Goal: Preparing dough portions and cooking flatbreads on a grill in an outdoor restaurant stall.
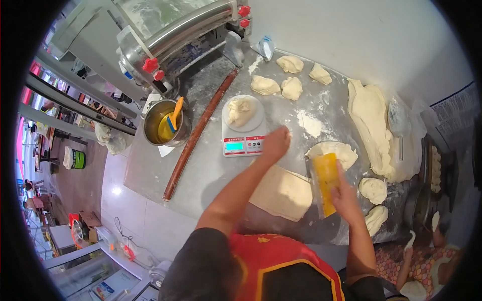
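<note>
My left hand (278,145), curled with its fingertips mostly hidden, is over the worktop beside the digital kitchen scale (244,145); a dough piece (240,111) lies on the scale's round plate. In my right hand (342,193) is a yellow-handled dough scraper (326,184), slightly blurred, its blade side facing left. Just beyond the scraper sits a floured lump of dough (340,153). A flat, folded slab of dough (282,192) lies between my forearms. Several dough pieces (265,85) rest behind the scale, and a long dough mass (371,124) stretches along the right.
A red-brown rolling pin (203,129) lies left of the scale. Farther left stands a metal pot (147,129) holding yellow liquid and a brush (176,114). A dough roller machine (188,26) stands at the back left. Another person's hand (408,254) holds dough at the lower right.
</note>
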A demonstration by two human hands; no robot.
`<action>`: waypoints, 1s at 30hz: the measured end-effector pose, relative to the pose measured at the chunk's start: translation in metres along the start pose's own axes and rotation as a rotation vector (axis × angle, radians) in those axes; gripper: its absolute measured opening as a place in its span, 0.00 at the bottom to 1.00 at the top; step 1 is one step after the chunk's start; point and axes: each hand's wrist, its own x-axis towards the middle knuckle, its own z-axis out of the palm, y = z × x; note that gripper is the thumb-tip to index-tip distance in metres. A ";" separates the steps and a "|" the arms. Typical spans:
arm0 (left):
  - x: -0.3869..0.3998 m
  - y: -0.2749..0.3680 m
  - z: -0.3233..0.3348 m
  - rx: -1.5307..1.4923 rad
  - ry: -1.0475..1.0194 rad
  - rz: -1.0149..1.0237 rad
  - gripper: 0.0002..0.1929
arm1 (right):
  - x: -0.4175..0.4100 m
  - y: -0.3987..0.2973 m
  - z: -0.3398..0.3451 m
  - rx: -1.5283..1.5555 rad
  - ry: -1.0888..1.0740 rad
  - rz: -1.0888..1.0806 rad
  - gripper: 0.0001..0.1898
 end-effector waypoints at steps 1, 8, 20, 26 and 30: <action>0.010 0.003 -0.027 0.011 0.063 -0.023 0.11 | -0.004 -0.003 -0.008 0.002 0.001 0.003 0.41; 0.060 -0.053 -0.129 0.408 0.368 0.200 0.02 | -0.021 -0.018 -0.005 0.189 0.329 -0.225 0.37; 0.069 -0.052 -0.207 0.271 -0.075 0.065 0.18 | -0.035 0.001 0.006 0.389 0.355 -0.156 0.38; 0.054 -0.055 -0.206 0.295 -0.004 0.166 0.31 | -0.053 0.030 0.011 0.307 0.515 -0.063 0.37; 0.050 -0.061 -0.183 0.358 -0.070 0.271 0.39 | -0.068 0.052 0.033 0.194 0.594 0.040 0.37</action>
